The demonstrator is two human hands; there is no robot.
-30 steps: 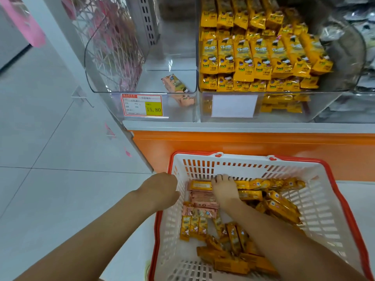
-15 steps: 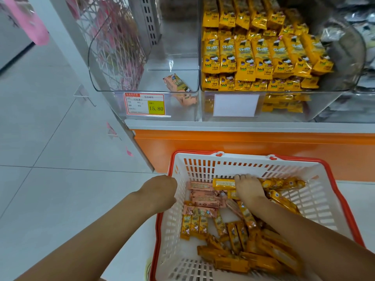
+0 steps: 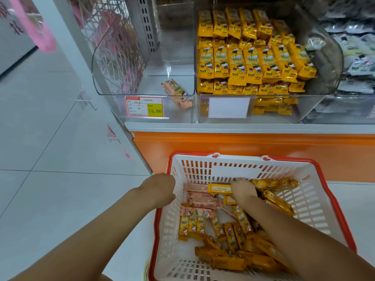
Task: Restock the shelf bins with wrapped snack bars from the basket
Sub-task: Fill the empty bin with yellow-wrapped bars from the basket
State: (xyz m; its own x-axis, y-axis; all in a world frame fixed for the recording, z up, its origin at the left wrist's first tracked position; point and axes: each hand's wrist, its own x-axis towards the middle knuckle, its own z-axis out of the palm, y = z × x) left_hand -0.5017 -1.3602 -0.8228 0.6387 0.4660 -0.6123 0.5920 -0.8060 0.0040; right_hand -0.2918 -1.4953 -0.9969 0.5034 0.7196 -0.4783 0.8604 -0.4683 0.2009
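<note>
Below the shelf bins (image 3: 183,117), right fingers (image 3: 236,182) grasp a yellow bar (image 3: 220,189); left fingers (image 3: 171,181) clasp the basket rim (image 3: 170,164).

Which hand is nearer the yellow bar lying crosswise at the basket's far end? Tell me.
Right. The right hand holds the yellow bar by its right end; the left hand grips the basket at its left rim, beyond the pink bars, apart from it.

White basket (image 3: 203,171), slotted walls, bright red rim. Inside it, pale pink bars (image 3: 199,197) up top, orange-yellow bars (image 3: 223,258) lower down, and one yellow bar (image 3: 220,189) lying across. Above, the clear bin (image 3: 332,57) shows yellow packs (image 3: 249,63), each with a cartoon figure and a green zigzag. Red-bordered tag (image 3: 144,107), yellow price box. Orange shelf front (image 3: 243,147).
</note>
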